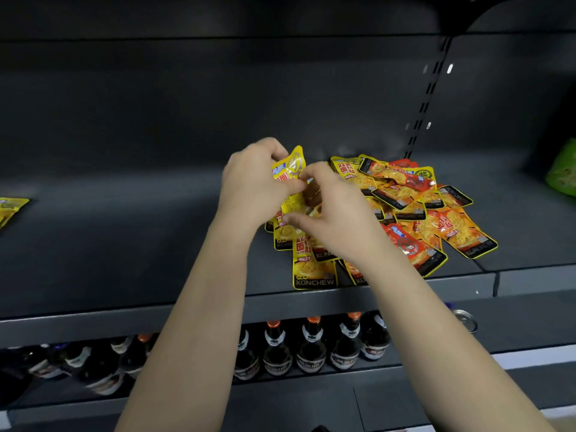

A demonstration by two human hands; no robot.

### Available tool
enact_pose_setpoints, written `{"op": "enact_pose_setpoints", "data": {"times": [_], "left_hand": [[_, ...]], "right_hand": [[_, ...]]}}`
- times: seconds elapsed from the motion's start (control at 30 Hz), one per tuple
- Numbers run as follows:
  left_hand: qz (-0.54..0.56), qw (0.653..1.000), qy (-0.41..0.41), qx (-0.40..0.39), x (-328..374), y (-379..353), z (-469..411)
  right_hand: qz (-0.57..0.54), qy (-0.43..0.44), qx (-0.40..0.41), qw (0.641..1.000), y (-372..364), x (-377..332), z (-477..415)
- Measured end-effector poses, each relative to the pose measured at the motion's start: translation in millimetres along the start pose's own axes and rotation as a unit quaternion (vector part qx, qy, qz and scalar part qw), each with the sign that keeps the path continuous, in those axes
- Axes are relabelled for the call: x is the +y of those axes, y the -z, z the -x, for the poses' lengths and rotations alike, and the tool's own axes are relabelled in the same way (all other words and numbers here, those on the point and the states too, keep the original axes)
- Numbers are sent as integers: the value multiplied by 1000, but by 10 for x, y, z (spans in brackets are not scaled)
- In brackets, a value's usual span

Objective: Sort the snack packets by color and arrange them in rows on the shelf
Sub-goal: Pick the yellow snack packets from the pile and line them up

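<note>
Both bare arms reach in over the front edge of the dark shelf (124, 244), and the hands meet just above the left end of a loose pile of snack packets (405, 210). The left hand (252, 182) grips a yellow packet (291, 168), fingers curled round its upper edge, so that the packet stands nearly upright with its clear top corner poking out above the knuckles. The right hand (330, 210) is closed in on the same packet from the other side, its fingertips curled and pinching the edge right beside the left hand's, its thumb stretched low towards the left. More yellow foil shows between the two palms; I cannot tell whether that is a second packet or the lower half of the first.

The pile lies flat on the shelf, yellow packets mixed and overlapping with red-orange ones. The yellows are mostly on the near left, one reaching the shelf's lip, and the reds spread off to the right. Well apart, at the far left edge, another yellow pack (11, 208) lies alone on the same shelf. At the far right a green bag (564, 176) sits partly out of view. On the shelf below stand rows of dark bottles (311, 347), some with orange caps.
</note>
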State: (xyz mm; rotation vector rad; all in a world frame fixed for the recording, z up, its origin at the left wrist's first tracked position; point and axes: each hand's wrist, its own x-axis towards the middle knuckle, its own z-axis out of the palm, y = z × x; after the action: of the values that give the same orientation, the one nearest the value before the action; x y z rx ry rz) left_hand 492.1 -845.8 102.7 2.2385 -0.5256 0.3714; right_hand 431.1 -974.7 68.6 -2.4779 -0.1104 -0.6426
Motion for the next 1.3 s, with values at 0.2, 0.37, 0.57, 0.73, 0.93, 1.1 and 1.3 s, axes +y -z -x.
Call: {"op": "enact_pose_setpoints", "data": {"times": [0.2,0.37,0.57,0.73,0.93,1.1,1.3], "left_hand": [[7,1000,22,9,95,-127,44],[68,997,34,-12,121,-205,71],[126,989,46,-59,28,-174,72],[168,982,63,-64,-92,-170,65],[241,964,45,-101,-91,-266,75],[233,967,36,-95,-95,-318,78],[259,955,41,-141,-102,-298,89]], "right_hand": [[51,-23,14,998,-78,-32,29],[45,1,66,997,-147,55,55],[-19,-32,74,997,-57,200,23],[-192,-102,43,975,68,326,-42],[-328,-101,1,939,95,416,-42],[-366,-90,-11,926,127,431,-26],[-367,-87,-2,926,150,452,-39]]}}
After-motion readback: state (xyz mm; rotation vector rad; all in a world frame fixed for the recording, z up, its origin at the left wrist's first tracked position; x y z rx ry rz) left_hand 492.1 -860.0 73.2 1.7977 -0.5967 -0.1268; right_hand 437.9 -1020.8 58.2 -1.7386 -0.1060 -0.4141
